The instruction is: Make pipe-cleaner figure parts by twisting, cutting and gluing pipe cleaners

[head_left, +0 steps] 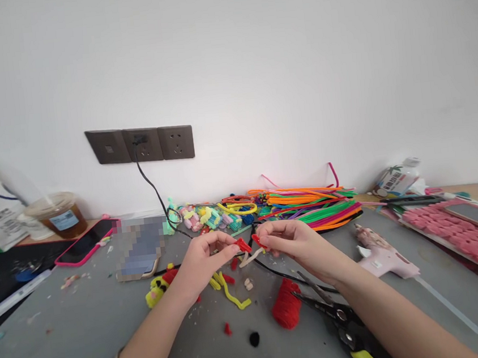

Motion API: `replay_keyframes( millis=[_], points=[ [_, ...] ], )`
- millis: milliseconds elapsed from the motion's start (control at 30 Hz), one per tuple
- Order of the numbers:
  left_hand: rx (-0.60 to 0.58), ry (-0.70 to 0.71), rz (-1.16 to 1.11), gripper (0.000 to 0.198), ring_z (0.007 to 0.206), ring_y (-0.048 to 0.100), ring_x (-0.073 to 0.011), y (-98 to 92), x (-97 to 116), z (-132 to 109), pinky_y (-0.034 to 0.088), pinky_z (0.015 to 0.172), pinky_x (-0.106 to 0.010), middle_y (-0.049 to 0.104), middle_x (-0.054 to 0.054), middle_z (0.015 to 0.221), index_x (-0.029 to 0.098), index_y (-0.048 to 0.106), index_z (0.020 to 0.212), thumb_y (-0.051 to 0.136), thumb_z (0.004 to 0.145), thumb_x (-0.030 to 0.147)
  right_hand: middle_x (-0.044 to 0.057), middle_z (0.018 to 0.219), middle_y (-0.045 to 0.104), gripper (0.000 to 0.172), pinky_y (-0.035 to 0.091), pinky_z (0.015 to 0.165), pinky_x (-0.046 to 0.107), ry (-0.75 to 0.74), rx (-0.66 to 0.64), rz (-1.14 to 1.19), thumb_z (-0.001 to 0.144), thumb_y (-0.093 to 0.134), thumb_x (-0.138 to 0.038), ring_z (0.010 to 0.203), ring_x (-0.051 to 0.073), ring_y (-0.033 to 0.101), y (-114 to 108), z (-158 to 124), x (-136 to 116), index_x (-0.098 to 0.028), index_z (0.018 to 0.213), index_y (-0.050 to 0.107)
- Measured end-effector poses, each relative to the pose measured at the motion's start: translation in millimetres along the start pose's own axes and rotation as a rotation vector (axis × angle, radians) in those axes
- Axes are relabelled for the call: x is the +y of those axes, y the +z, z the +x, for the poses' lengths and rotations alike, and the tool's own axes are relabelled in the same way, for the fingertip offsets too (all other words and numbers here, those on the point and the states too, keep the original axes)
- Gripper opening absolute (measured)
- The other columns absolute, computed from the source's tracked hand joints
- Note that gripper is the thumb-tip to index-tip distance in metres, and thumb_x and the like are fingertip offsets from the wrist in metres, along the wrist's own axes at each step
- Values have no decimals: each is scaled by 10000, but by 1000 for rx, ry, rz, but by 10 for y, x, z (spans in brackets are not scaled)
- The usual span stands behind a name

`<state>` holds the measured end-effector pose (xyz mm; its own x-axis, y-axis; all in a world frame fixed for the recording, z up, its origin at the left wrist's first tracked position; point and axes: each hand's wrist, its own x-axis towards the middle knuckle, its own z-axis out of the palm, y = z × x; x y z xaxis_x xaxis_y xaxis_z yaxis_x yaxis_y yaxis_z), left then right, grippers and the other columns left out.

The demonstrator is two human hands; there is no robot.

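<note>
My left hand [213, 254] pinches a small red fuzzy piece [243, 246] between thumb and fingers. Close by on the right, my right hand [286, 239] grips another small red piece [257, 238] at its fingertips. A short cream-coloured strip [249, 259] hangs between the two hands; which hand holds it I cannot tell. Below them on the grey mat lie yellow pipe cleaner pieces [234, 300], a black pompom [254, 339] and a red fuzzy roll [287, 305]. Beside my left forearm is a yellow and red fuzzy figure [158, 289], partly hidden.
Black-handled scissors [343, 319] lie near my right forearm, with a pink glue gun [386, 257] beyond. Pipe cleaners [310, 205] are piled by the wall. Two phones [87, 243] and a drink cup [61, 217] stand left; pink knitting [462, 235] lies right.
</note>
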<state>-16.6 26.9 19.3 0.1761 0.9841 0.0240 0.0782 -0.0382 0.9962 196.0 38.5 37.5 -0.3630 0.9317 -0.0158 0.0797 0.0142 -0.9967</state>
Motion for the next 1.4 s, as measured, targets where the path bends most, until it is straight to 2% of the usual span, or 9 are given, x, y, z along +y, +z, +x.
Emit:
replay_keyframes(
  millis=[167,400,667,933,1400],
  points=[
    [-12,5,1,235,630,534,-132,27,7,-14,413,567,-229,642,-24,713,174,712,752,764,705,398,-21,696,567,318,385,636,252,-40,59,4,730,750,-460,644,114,476,80,-25,-7,-179,680,611],
    [-30,35,15,191,643,534,-134,39,-11,-13,433,590,-231,637,-15,699,178,707,749,747,712,362,-30,649,553,333,379,618,259,-2,37,6,713,746,-470,613,113,476,163,-47,-31,-177,659,596],
    [-5,42,17,211,657,536,-143,48,7,-16,442,585,-237,641,-28,710,172,708,734,750,699,376,4,727,632,316,439,680,265,-10,31,6,733,732,-468,713,151,572,171,-51,-23,-185,688,597],
    [-7,59,13,205,616,528,-138,44,25,-22,447,555,-231,627,-26,669,175,707,720,750,702,374,11,743,677,322,478,696,287,-10,17,-32,752,718,-489,727,170,631,180,-63,-19,-194,716,593],
    [32,56,-24,217,597,532,-137,85,81,-45,433,513,-224,622,-26,649,174,679,673,765,655,373,22,731,669,311,449,621,267,-107,41,-103,790,707,-485,671,154,582,179,-64,79,-186,762,624]
  ],
)
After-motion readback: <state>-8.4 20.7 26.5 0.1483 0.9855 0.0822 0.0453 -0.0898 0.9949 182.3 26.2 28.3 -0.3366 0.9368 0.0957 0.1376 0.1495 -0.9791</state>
